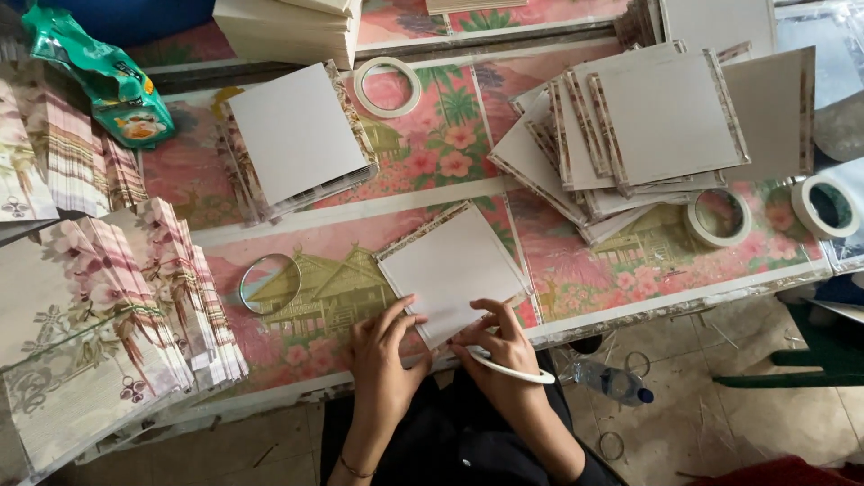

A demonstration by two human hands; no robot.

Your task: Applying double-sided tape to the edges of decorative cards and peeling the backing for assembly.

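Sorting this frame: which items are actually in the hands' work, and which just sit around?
In hand:
left hand and right hand on the white square board
tape ring on the right wrist

Lying about:
board pile
clear tape roll
green packet
folded floral paper stack

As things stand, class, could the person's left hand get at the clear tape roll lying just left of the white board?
Probably yes: the left hand rests on the white board, and the clear tape roll lies close by on bare table with nothing between them.
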